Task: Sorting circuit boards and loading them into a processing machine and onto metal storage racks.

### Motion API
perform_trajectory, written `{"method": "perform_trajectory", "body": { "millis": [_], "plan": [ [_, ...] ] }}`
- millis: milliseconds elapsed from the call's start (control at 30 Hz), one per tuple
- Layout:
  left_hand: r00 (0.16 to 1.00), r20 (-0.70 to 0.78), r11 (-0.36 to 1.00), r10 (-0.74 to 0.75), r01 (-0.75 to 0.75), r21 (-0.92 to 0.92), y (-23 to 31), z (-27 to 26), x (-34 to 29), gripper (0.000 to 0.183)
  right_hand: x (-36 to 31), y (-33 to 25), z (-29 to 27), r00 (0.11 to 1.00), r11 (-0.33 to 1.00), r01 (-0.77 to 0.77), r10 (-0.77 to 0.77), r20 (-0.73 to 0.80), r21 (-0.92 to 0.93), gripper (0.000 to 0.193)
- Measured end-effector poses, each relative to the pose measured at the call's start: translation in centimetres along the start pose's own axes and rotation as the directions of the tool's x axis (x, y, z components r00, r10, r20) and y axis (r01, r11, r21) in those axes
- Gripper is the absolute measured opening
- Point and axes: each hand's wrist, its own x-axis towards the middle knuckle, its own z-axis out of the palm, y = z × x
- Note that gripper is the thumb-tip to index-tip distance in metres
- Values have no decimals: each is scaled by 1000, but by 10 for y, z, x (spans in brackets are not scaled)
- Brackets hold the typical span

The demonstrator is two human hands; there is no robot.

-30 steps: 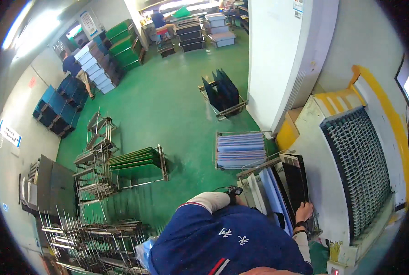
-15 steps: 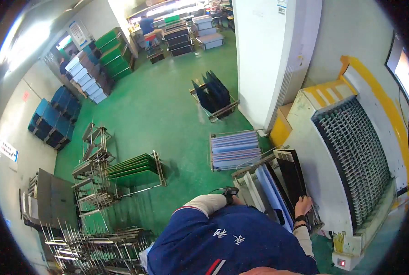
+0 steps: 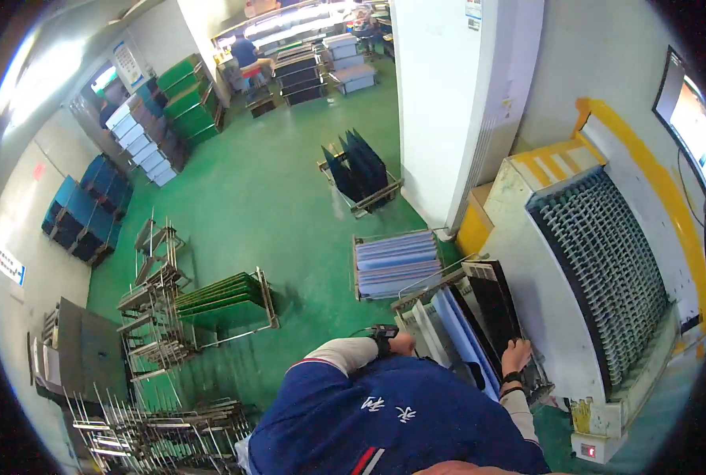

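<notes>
Both hands at slotted rack, panels stood on edge.

Right hand resting on dark panel at rack near end, fingers curled over its edge. Panel long axis running away from fingers. Left hand beside rack's left edge, farther from panel; finger state cannot tell.
</notes>
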Motion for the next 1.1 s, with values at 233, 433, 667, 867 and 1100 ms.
{"method": "perform_trajectory", "body": {
  "millis": [233, 433, 667, 867, 1100],
  "plan": [
    [926, -374, 988, -54, 103, 112, 53, -78, -39, 53, -4, -5, -5, 999, 1000, -2, 2, -46, -1, 18],
    [800, -575, 951, 172, 18, 309, 72, -84, -37, 60, -1, 12, 14, 1000, 999, 1, -2, -12, -53, 17],
    [980, -193, 952, 52, 11, 307, -57, 46, 54, 70, -1, -9, -8, 999, 999, -22, 23, 37, -30, 19],
    [829, -323, 797, 456, -219, 563, -89, 73, 56, 59, -6, -12, -16, 1000, 1000, -25, 26, 14, -17, 21],
    [959, -188, 841, 212, -82, 535, -54, 46, 36, 48, 1, 1, -1, 999, 999, -40, 40, 33, -21, 21]
  ]
}}
